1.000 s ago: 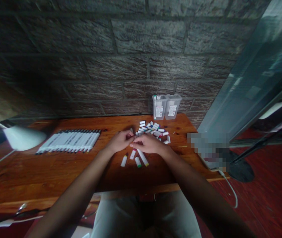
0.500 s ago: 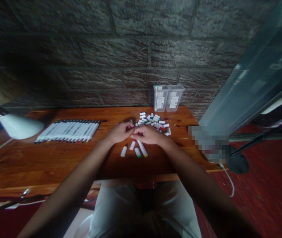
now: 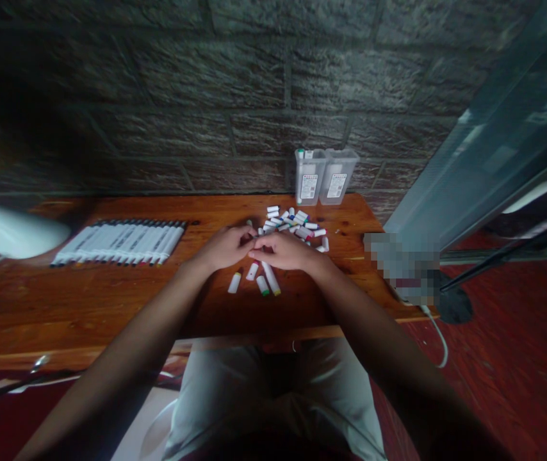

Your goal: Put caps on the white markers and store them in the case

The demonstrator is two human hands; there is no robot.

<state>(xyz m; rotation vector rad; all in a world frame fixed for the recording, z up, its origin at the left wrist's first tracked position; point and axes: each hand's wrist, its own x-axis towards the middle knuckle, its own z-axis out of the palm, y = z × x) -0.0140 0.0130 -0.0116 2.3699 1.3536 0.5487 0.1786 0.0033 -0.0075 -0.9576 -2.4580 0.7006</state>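
Note:
My left hand (image 3: 224,246) and my right hand (image 3: 284,250) meet fingertip to fingertip over the wooden table (image 3: 110,301). Both are closed in a pinch on a small item between them, too hidden to name. Just below the hands lie a few loose white marker pieces (image 3: 255,280) with coloured ends. Behind the hands sits a pile of several white marker caps (image 3: 297,224). A neat row of several white markers (image 3: 120,242) lies on the table to the left.
Two clear plastic boxes (image 3: 325,175) stand against the brick wall at the back. A white lamp head (image 3: 11,232) hangs over the table's left end. A glass panel (image 3: 494,141) rises on the right, with a black stand base (image 3: 453,306) and a white cable (image 3: 439,346) on the floor.
The view has tilted, so everything sits slightly lower-left in the picture. My hands stay pinched together over the same spot; nothing on the table has moved.

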